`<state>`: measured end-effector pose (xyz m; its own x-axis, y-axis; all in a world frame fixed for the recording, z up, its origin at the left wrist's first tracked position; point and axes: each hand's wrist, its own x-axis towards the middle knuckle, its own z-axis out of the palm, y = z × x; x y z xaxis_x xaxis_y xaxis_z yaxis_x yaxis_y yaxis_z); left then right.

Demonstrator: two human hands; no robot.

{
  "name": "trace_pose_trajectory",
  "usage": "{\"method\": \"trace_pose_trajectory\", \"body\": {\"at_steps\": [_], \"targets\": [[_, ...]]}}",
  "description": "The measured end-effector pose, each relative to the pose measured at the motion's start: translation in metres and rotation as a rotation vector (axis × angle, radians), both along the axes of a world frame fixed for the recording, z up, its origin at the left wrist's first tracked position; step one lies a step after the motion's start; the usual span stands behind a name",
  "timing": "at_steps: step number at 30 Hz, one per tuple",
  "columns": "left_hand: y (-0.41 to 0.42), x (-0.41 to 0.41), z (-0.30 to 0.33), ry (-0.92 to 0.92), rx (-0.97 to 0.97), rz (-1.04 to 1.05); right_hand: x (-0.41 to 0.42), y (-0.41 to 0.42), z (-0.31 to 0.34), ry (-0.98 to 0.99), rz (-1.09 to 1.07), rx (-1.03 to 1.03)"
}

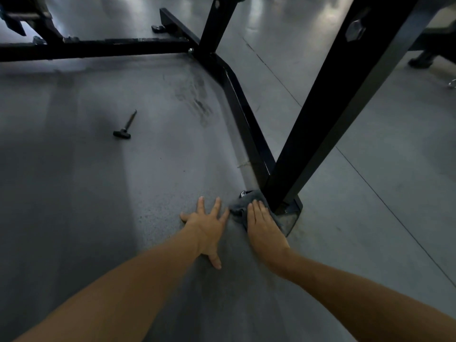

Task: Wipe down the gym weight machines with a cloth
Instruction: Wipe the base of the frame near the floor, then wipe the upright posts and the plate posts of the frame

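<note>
We are looking down at a black upright post (328, 114) of a weight machine, standing on a foot plate (292, 213) on the grey floor (98, 193). Our right hand (265, 227) is pressing a grey cloth (243, 202) flat against the floor, right at the base of the post, fingers straight and together, so its grip is not curling round the cloth. Our left hand (206, 228) is resting just left of the cloth, fingers spread flat on the floor, holding nothing. A low black rail (244, 119) is running away from the post's base. A small T-handled pin (125, 127) is lying well to the left of the post.
</note>
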<state>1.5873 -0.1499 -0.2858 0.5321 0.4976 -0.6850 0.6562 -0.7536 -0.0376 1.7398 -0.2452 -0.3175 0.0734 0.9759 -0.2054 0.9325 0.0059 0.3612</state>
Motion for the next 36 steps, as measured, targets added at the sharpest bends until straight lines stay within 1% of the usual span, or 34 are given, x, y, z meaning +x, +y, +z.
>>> {"method": "trace_pose_trajectory", "body": {"at_steps": [2,5,8,11,12,13,15,16,19,20,22,24,27,30,32,34,36], "targets": [[0.002,0.0,-0.002,-0.022,-0.006,0.013,0.003,0.028,0.0,-0.033,0.022,0.001],[0.006,-0.007,-0.006,-0.052,-0.031,-0.009,-0.001,0.057,-0.004,0.033,-0.084,-0.035],[0.01,-0.015,-0.01,-0.074,-0.034,-0.051,0.001,0.044,0.0,0.082,-0.092,-0.045],[0.018,-0.022,0.002,-0.103,-0.108,-0.064,-0.011,0.011,0.016,0.161,-0.085,-0.083],[0.019,-0.025,0.01,-0.12,-0.111,-0.086,-0.012,0.006,0.021,0.225,-0.107,-0.127],[0.017,-0.029,0.02,-0.139,-0.088,-0.114,-0.009,0.006,0.03,0.356,-0.164,-0.17],[0.012,-0.037,0.044,-0.187,-0.003,-0.143,-0.011,0.004,0.051,0.762,-0.423,-0.197],[0.009,-0.039,0.056,-0.207,0.033,-0.141,-0.012,0.001,0.064,0.932,-0.544,-0.17],[0.002,-0.04,0.1,-0.223,0.096,-0.16,-0.02,-0.008,0.115,1.371,-0.983,0.049],[0.0,-0.037,0.116,-0.257,0.14,-0.174,-0.023,-0.012,0.133,1.472,-1.095,0.12],[-0.008,-0.03,0.153,-0.352,0.242,-0.214,-0.027,-0.023,0.172,1.654,-1.234,0.225],[-0.021,-0.023,0.191,-0.46,0.348,-0.298,-0.024,-0.037,0.21,1.754,-1.33,0.339],[-0.041,-0.006,0.242,-0.615,0.518,-0.433,-0.025,-0.047,0.248,1.899,-1.38,0.458],[-0.057,0.013,0.294,-0.691,0.635,-0.566,-0.02,-0.068,0.302,2.023,-1.347,0.636],[-0.06,0.024,0.331,-0.803,0.806,-0.634,-0.012,-0.082,0.335,2.087,-1.313,0.77],[-0.055,0.029,0.365,-0.816,0.939,-0.591,-0.005,-0.091,0.369,2.156,-1.26,0.912],[-0.044,0.032,0.391,-0.789,0.999,-0.462,0.003,-0.093,0.404,2.191,-1.219,1.046]]}}
